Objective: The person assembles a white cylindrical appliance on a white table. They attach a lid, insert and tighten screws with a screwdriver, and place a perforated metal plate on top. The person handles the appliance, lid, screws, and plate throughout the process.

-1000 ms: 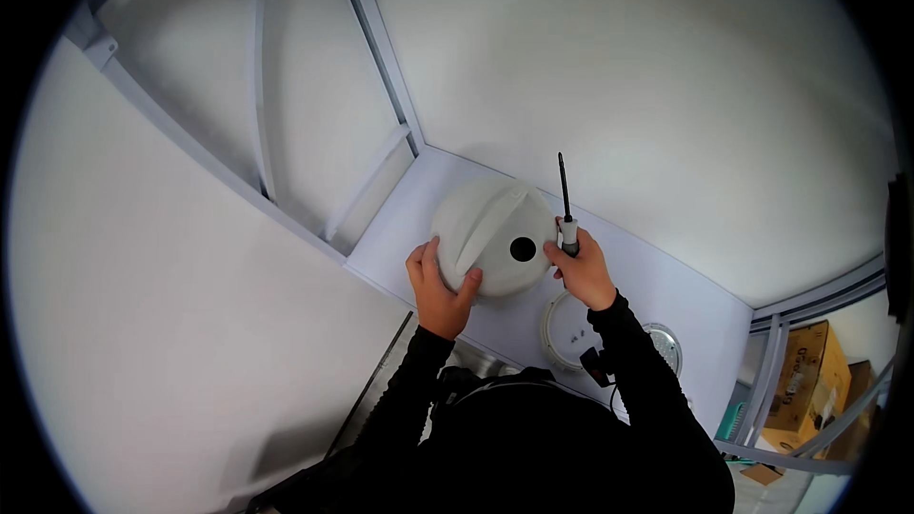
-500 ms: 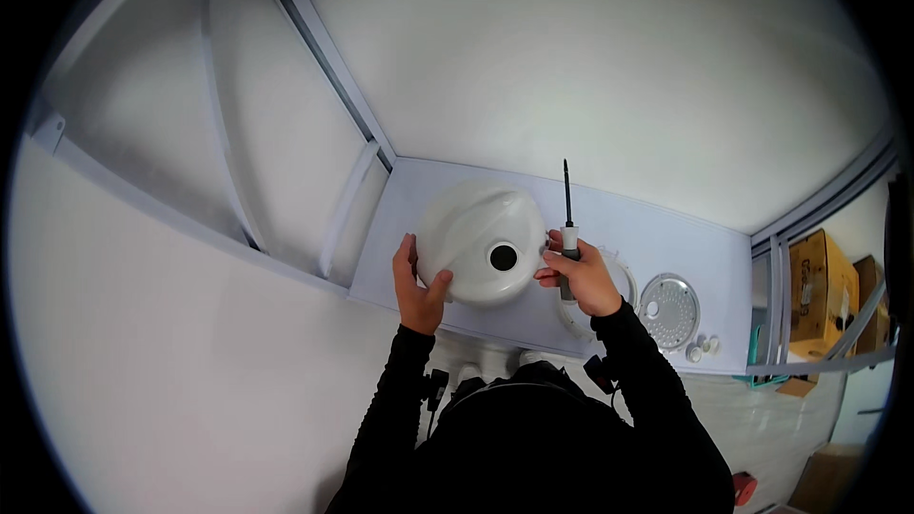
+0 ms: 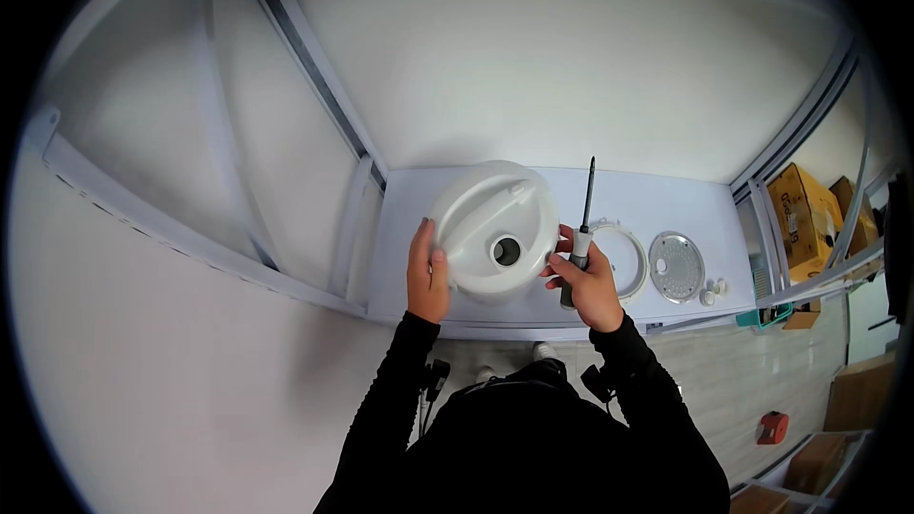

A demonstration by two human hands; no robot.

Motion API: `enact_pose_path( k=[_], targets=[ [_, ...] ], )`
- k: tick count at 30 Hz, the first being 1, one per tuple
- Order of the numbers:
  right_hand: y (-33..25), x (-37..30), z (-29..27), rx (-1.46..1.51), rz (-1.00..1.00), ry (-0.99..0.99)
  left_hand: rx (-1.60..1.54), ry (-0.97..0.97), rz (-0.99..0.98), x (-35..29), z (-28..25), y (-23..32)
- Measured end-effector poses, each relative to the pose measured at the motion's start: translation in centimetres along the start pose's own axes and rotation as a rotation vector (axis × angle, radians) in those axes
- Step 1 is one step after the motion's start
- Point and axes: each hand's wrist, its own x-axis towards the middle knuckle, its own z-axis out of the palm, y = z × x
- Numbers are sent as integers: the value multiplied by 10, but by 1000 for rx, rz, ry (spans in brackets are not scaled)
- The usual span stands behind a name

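Note:
A round white plastic housing (image 3: 465, 254), with a raised ridge across it and a short round opening, is held up over the table between my two hands. My left hand (image 3: 427, 281) grips its left edge, thumb on top and fingers along the side. In my right hand (image 3: 592, 290) is a screwdriver (image 3: 582, 240) with a grey and white handle, its dark shaft pointing away from me. Fingers of that same hand also touch the housing's right edge. Just right of the right hand lies a white plastic ring (image 3: 644, 269), partly covered by it.
On the table (image 3: 381, 257), a perforated grey disc (image 3: 677, 271) lies right of the ring, beside small white round parts (image 3: 708, 297). Frame posts rise at both sides, with a wall behind. Cardboard boxes (image 3: 805, 219), a teal basket (image 3: 764, 315) and a red object (image 3: 772, 428) are at the right.
The housing has tilted and turned slightly, so the inner wall of its opening now shows. Both hands keep their hold, and the screwdriver leans a little more to the right. The whole view has shifted.

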Motion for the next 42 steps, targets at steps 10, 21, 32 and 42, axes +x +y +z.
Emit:
enact_pose_path(
  k=[10, 21, 32, 42],
  targets=[
    [-14, -19, 49, -15, -220, -129, 200, 156, 145, 3, -29, 13],
    [-38, -24, 109, -68, -218, -376, 20, -65, 102, -21, -46, 41],
    [-25, -22, 125, -378, -454, -487, 25, 198, 51, -15, -29, 21],
    [-4, 15, 36, -1126, -688, -14, -150, 188, 60, 2, -24, -47]
  ],
)
